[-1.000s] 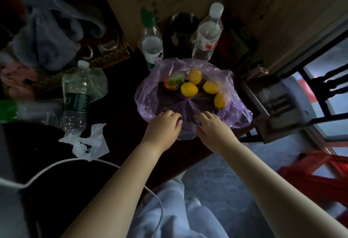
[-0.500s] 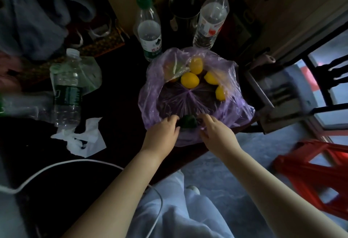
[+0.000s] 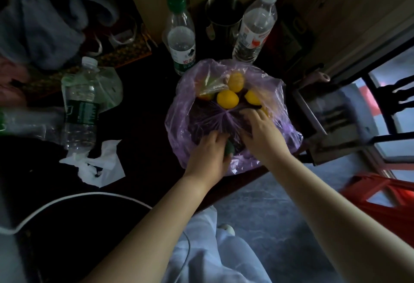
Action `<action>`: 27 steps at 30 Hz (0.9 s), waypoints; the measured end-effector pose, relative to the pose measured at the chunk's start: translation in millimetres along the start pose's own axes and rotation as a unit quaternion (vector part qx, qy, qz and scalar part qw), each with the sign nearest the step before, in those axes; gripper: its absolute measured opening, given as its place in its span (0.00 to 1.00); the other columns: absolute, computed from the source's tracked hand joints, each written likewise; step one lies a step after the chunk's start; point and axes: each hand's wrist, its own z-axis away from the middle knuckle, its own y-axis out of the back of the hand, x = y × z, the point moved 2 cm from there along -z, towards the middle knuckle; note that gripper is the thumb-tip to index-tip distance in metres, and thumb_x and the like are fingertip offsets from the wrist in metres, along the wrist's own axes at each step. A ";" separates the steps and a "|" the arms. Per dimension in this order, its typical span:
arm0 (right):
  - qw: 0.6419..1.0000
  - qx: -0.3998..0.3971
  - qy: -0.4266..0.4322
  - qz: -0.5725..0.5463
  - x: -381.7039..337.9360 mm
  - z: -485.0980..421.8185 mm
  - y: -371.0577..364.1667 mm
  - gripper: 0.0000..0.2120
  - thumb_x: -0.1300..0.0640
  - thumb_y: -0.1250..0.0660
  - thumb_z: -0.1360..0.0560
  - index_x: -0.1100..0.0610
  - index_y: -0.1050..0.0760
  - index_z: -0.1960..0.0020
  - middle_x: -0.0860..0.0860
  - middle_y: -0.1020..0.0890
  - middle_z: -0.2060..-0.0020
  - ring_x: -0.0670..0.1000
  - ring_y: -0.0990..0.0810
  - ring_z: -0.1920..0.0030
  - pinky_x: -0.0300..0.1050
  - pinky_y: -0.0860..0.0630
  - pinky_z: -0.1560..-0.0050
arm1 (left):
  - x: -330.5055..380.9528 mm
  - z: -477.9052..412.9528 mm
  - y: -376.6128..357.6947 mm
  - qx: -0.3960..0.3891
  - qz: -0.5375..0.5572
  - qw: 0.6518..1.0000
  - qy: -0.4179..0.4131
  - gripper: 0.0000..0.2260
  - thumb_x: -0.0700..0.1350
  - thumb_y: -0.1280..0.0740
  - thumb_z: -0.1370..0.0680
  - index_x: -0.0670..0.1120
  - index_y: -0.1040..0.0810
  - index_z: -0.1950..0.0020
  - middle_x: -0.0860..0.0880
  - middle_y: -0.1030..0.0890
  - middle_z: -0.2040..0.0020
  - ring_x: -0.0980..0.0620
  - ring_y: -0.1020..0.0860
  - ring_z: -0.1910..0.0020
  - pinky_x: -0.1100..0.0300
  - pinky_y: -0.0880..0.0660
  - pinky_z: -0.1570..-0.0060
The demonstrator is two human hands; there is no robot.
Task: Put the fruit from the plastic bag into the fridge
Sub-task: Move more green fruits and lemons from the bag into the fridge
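The left hand (image 3: pixel 208 155) is at the near edge of the purple plastic bag (image 3: pixel 179 126), which lies open on the dark tabletop (image 3: pixel 145 115). Its grip is closed, with the fingers curled round a dark green fruit (image 3: pixel 229 148); only a small part of this fruit shows beside the palm.

Just to the right of this grip, the right hand (image 3: pixel 262 132) is inside the mouth of the bag. Its grip is open: the fingers (image 3: pixel 248 116) are spread and lie on the plastic, and I see nothing held in them.

Just beyond the right grip, three yellow fruits (image 3: pixel 227 99) lie together in the far part of the bag. A reddish fruit (image 3: pixel 205 97) is to their left, half covered by a fold of plastic.

Farther beyond both grips, past the bag, a green-capped bottle (image 3: pixel 181 43), a metal cup (image 3: pixel 224 14) and a white-capped bottle (image 3: pixel 255 27) stand upright. Well to the left of the left grip there is another clear bottle (image 3: pixel 80 103), and nearer to it a crumpled white tissue (image 3: pixel 98 164).
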 end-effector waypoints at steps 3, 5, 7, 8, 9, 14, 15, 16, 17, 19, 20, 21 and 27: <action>1.000 0.007 0.021 0.014 -4.8 -31.0 6.2 0.23 0.53 0.35 0.25 0.54 0.33 0.31 0.55 0.29 0.35 0.58 0.29 0.38 0.51 0.29 0.45 | 1.8 -6.4 -5.7 -0.026 -0.019 0.999 0.025 0.20 0.49 0.34 0.24 0.45 0.30 0.33 0.45 0.28 0.38 0.43 0.28 0.41 0.48 0.26 0.47; 0.999 0.003 0.033 0.022 -7.6 -47.5 5.6 0.24 0.55 0.35 0.26 0.53 0.34 0.30 0.54 0.30 0.35 0.59 0.30 0.37 0.51 0.29 0.45 | 0.7 -8.9 -7.9 -0.035 -0.010 0.999 0.031 0.19 0.49 0.34 0.24 0.45 0.29 0.34 0.45 0.28 0.38 0.43 0.28 0.41 0.49 0.27 0.45; 0.999 0.000 0.042 0.027 -9.5 -60.2 2.0 0.27 0.56 0.35 0.26 0.53 0.36 0.29 0.54 0.31 0.33 0.59 0.31 0.35 0.53 0.27 0.46 | -0.9 -9.9 -10.4 -0.046 0.014 0.998 0.043 0.20 0.49 0.33 0.25 0.45 0.29 0.35 0.45 0.29 0.38 0.43 0.28 0.40 0.48 0.27 0.44; 0.998 -0.004 0.046 0.031 -9.7 -65.7 -1.0 0.27 0.56 0.34 0.26 0.53 0.37 0.28 0.54 0.32 0.32 0.59 0.32 0.34 0.54 0.27 0.45 | -1.3 -10.3 -11.7 -0.059 0.023 0.997 0.051 0.22 0.50 0.33 0.25 0.45 0.30 0.33 0.46 0.29 0.37 0.44 0.29 0.40 0.48 0.28 0.43; 0.998 -0.011 0.046 0.036 -9.7 -70.3 -4.3 0.27 0.56 0.34 0.26 0.53 0.37 0.28 0.55 0.32 0.32 0.60 0.32 0.34 0.55 0.28 0.43 | -1.7 -10.5 -13.2 -0.075 0.029 0.995 0.058 0.23 0.50 0.33 0.25 0.46 0.32 0.32 0.46 0.30 0.37 0.45 0.29 0.39 0.49 0.29 0.41; 0.997 -0.027 0.038 0.062 -9.2 -82.3 -17.1 0.25 0.52 0.33 0.26 0.52 0.35 0.31 0.55 0.32 0.34 0.60 0.31 0.37 0.56 0.29 0.42 | -2.8 -9.2 -19.6 -0.127 0.056 0.988 0.072 0.28 0.49 0.32 0.26 0.47 0.38 0.29 0.47 0.31 0.35 0.46 0.31 0.36 0.53 0.31 0.40; 0.997 -0.025 0.033 0.064 -8.8 -83.0 -17.9 0.25 0.51 0.33 0.26 0.53 0.34 0.31 0.55 0.32 0.35 0.59 0.32 0.36 0.55 0.30 0.41 | -3.7 -9.1 -21.3 -0.132 0.057 0.987 0.071 0.29 0.50 0.31 0.27 0.47 0.38 0.29 0.47 0.31 0.35 0.46 0.32 0.36 0.54 0.32 0.40; 0.997 -0.023 0.029 0.067 -8.2 -83.1 -18.5 0.25 0.50 0.33 0.27 0.53 0.34 0.32 0.54 0.32 0.35 0.59 0.32 0.36 0.54 0.31 0.40 | -4.6 -9.3 -22.6 -0.135 0.059 0.986 0.072 0.30 0.50 0.31 0.27 0.47 0.38 0.29 0.47 0.32 0.35 0.47 0.32 0.36 0.55 0.33 0.39; 0.997 -0.021 0.025 0.071 -7.7 -82.7 -18.6 0.25 0.49 0.32 0.27 0.53 0.33 0.32 0.54 0.33 0.36 0.58 0.33 0.36 0.53 0.32 0.39 | -5.5 -9.4 -23.9 -0.134 0.062 0.986 0.072 0.30 0.50 0.30 0.28 0.47 0.38 0.29 0.47 0.32 0.35 0.47 0.32 0.36 0.56 0.33 0.39; 0.997 -0.020 0.017 0.077 -6.5 -80.6 -18.3 0.25 0.48 0.32 0.28 0.53 0.32 0.34 0.54 0.32 0.37 0.57 0.33 0.35 0.53 0.34 0.37 | -7.4 -10.2 -24.8 -0.120 0.064 0.988 0.072 0.30 0.50 0.29 0.29 0.46 0.36 0.30 0.47 0.32 0.36 0.47 0.33 0.36 0.56 0.33 0.39; 0.997 -0.020 0.012 0.075 -5.8 -78.3 -18.2 0.25 0.48 0.31 0.28 0.54 0.32 0.34 0.54 0.32 0.37 0.57 0.33 0.35 0.53 0.33 0.38 | -7.8 -10.5 -23.7 -0.108 0.067 0.989 0.070 0.29 0.50 0.28 0.29 0.46 0.34 0.31 0.47 0.32 0.37 0.47 0.33 0.36 0.56 0.33 0.40; 0.997 -0.021 0.006 0.069 -5.3 -75.2 -18.0 0.25 0.49 0.31 0.28 0.54 0.33 0.35 0.54 0.31 0.37 0.57 0.33 0.36 0.53 0.32 0.40 | -8.2 -11.0 -21.8 -0.092 0.075 0.990 0.072 0.29 0.50 0.27 0.30 0.46 0.32 0.33 0.47 0.32 0.38 0.47 0.32 0.37 0.56 0.32 0.41; 1.000 0.031 -0.005 -0.001 -4.1 -53.2 -11.8 0.23 0.52 0.32 0.27 0.58 0.33 0.37 0.56 0.26 0.41 0.60 0.27 0.42 0.46 0.36 0.55 | -6.1 -13.5 -5.1 -0.005 0.165 0.982 0.095 0.29 0.46 0.21 0.38 0.46 0.27 0.41 0.48 0.33 0.42 0.46 0.30 0.41 0.56 0.30 0.45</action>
